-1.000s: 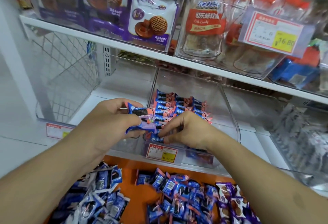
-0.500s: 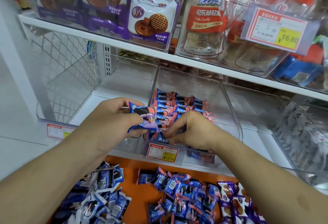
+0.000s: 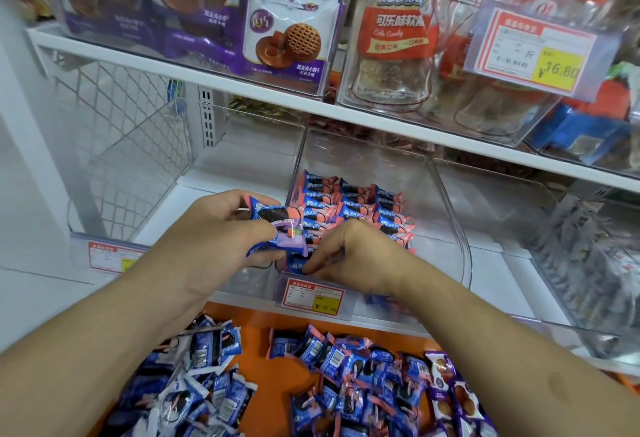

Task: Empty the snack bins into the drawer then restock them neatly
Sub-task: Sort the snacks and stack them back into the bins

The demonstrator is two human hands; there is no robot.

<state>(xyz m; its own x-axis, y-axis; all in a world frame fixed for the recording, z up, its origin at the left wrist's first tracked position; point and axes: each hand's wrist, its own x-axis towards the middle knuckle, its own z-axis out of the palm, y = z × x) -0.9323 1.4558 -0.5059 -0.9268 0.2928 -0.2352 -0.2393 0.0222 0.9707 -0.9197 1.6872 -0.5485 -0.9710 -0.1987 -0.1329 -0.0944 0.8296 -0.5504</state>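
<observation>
A clear plastic bin point(image 3: 446, 215) on the middle shelf holds neat rows of blue-and-pink cookie packets point(image 3: 349, 201). My left hand point(image 3: 221, 239) grips a small stack of the same packets point(image 3: 280, 229) just left of the bin's front corner. My right hand point(image 3: 360, 260) reaches into the front of the bin, its fingertips pinching a packet point(image 3: 299, 265) at the near end of the rows. Below, the orange drawer point(image 3: 266, 336) is strewn with several loose blue packets point(image 3: 332, 367).
An emptied clear bin point(image 3: 242, 159) stands to the left and another clear bin point(image 3: 519, 215) to the right. Price tags point(image 3: 313, 298) clip to the bin fronts. The upper shelf point(image 3: 277, 94) carries purple biscuit bags and cola candy bags. A wire mesh panel point(image 3: 114, 146) closes the left side.
My right hand has shifted slightly within the front of the bin, adjusting a packet. My left hand keeps its stack in about the same place.
</observation>
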